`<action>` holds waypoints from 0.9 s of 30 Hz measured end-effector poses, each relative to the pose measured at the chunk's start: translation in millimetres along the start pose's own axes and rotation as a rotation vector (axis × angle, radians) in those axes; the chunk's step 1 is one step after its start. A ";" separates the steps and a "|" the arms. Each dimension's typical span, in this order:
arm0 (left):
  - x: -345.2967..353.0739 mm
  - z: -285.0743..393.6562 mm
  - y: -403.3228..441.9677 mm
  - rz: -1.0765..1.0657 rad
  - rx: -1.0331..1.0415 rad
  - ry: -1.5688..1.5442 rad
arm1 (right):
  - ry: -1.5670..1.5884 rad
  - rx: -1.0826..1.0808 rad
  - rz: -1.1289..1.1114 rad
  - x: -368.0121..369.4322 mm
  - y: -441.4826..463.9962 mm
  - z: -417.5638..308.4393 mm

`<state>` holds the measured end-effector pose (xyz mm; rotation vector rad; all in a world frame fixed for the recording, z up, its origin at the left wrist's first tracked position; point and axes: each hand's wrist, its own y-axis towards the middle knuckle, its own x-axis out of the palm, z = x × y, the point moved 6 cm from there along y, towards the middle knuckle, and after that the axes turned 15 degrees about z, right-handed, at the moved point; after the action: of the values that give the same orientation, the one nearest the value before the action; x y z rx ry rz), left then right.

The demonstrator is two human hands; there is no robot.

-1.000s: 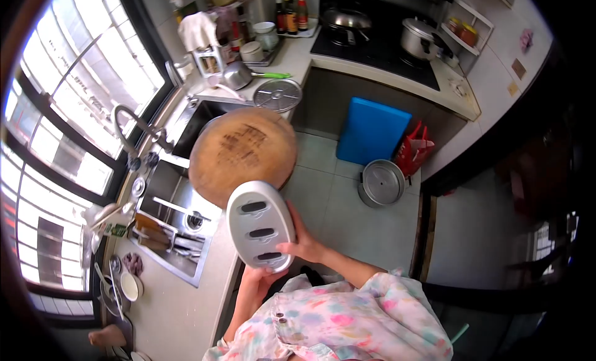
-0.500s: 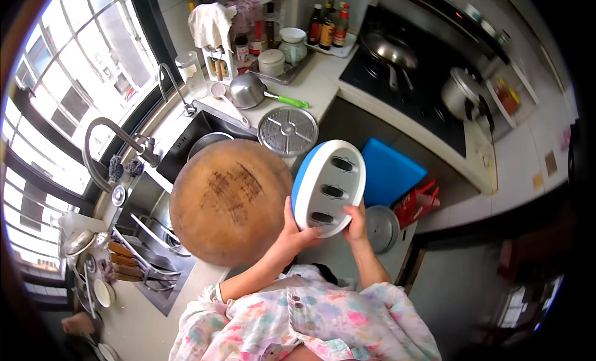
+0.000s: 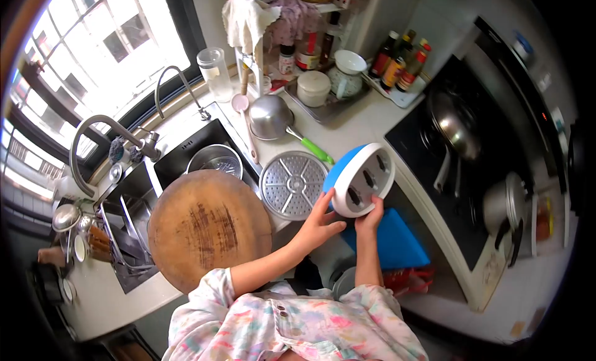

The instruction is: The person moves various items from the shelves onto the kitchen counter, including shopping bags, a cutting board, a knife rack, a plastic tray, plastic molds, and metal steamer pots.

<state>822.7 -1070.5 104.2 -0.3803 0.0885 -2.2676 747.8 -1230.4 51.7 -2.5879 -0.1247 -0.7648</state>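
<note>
A blue-and-white oval object (image 3: 372, 168) with dark slots in its white face is held up between my two hands, over the counter edge. I cannot make out its exact kind. My left hand (image 3: 316, 229) supports its lower left side, fingers along the blue edge and thumb stretched out below. At the lower right rim, my right hand (image 3: 370, 217) grips it with the thumb on the white face. Left of my hands lies a round wooden chopping board (image 3: 208, 230), partly over the sink. A perforated metal steamer plate (image 3: 293, 186) rests just behind my left hand.
A double sink (image 3: 186, 151) with a tap (image 3: 118, 128) and a metal pot (image 3: 217, 159) is on the left. A saucepan (image 3: 271, 117) with a green handle sits behind the steamer plate. The stove (image 3: 410, 137) holds pans at right. A blue board (image 3: 394, 240) stands below.
Both hands have moved forward and right with the oval object, bringing it beside the steamer plate. My left thumb has come off its face. The camera view has turned and shifted.
</note>
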 end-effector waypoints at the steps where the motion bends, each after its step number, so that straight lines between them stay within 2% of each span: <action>1: 8.7 4.4 18.3 0.015 -0.087 -0.065 | -0.016 -0.059 -0.039 9.7 18.8 -2.4; 2: 16.1 11.7 33.9 0.038 -0.126 -0.104 | -0.037 -0.065 -0.086 20.1 41.1 -2.5; 4: 26.7 11.5 64.8 0.079 -0.156 -0.160 | -0.066 -0.086 -0.020 39.9 77.0 -1.6; 8: 29.3 -5.8 98.0 0.105 -0.128 -0.093 | -0.181 0.264 0.041 70.7 140.4 19.7; 10: 14.7 -10.8 91.7 0.148 -0.029 -0.020 | -0.309 0.259 0.054 86.6 149.2 21.0; 13: -26.9 -30.1 73.6 0.281 -0.031 -0.098 | -0.403 0.330 -0.120 80.8 220.0 61.5; 14: -50.8 -39.3 69.0 0.331 -0.011 -0.063 | -0.438 0.317 -0.211 96.8 192.1 49.2; 16: -84.9 -11.8 30.4 0.410 -0.047 -0.094 | -0.494 0.122 -0.288 130.2 155.1 39.3; 22: -169.0 8.5 -119.4 0.745 -0.058 -0.254 | -0.513 -0.628 -0.384 212.4 -9.6 -7.2; 24: -195.2 3.7 -178.0 0.854 -0.065 -0.307 | -0.450 -0.791 -0.422 229.9 -75.9 -19.5; 27: -230.0 -21.3 -269.3 1.044 -0.123 -0.340 | -0.357 -0.914 -0.509 238.8 -180.2 -20.9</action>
<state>764.4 -721.5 78.3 -0.6027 0.1965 -1.1568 901.9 -1085.9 264.6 -3.6244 -0.7105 -0.5826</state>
